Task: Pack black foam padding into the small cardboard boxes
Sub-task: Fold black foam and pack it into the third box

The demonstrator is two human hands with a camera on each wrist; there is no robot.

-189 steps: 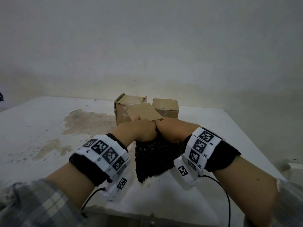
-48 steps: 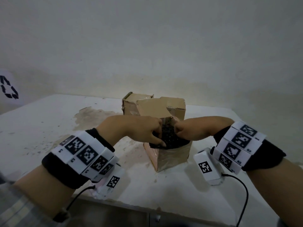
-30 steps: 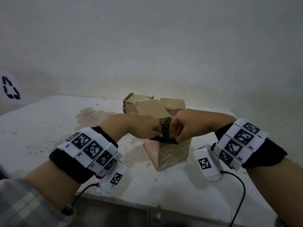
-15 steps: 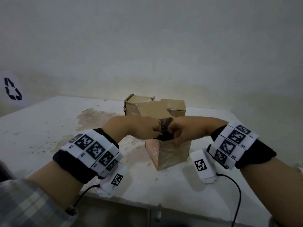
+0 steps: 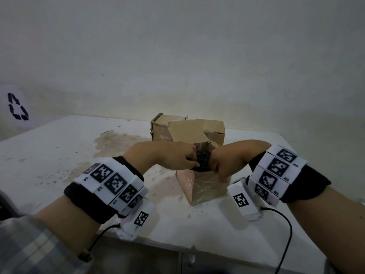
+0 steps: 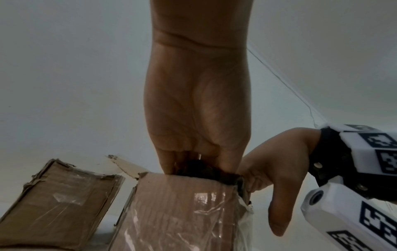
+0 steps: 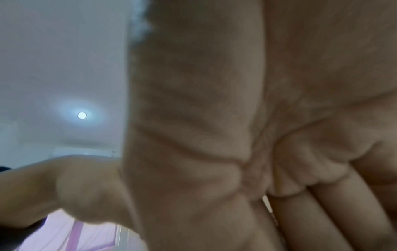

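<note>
The black foam padding (image 5: 203, 158) sits bunched in the open mouth of the nearest small cardboard box (image 5: 205, 186), its top standing a little above the rim. The left hand (image 5: 167, 157) comes in from the left with its fingers curled down onto the foam, fingertips inside the box mouth. The right hand (image 5: 227, 163) meets it from the other side, fingers bent against the foam and the box rim, one finger hanging down the taped outer wall; the right wrist view is too close and blurred to show more of that grip. Two more cardboard boxes (image 5: 214, 133) stand just behind, on the stained white table (image 5: 59, 155). A recycling sign (image 5: 17, 109) hangs on the wall at far left.
</note>
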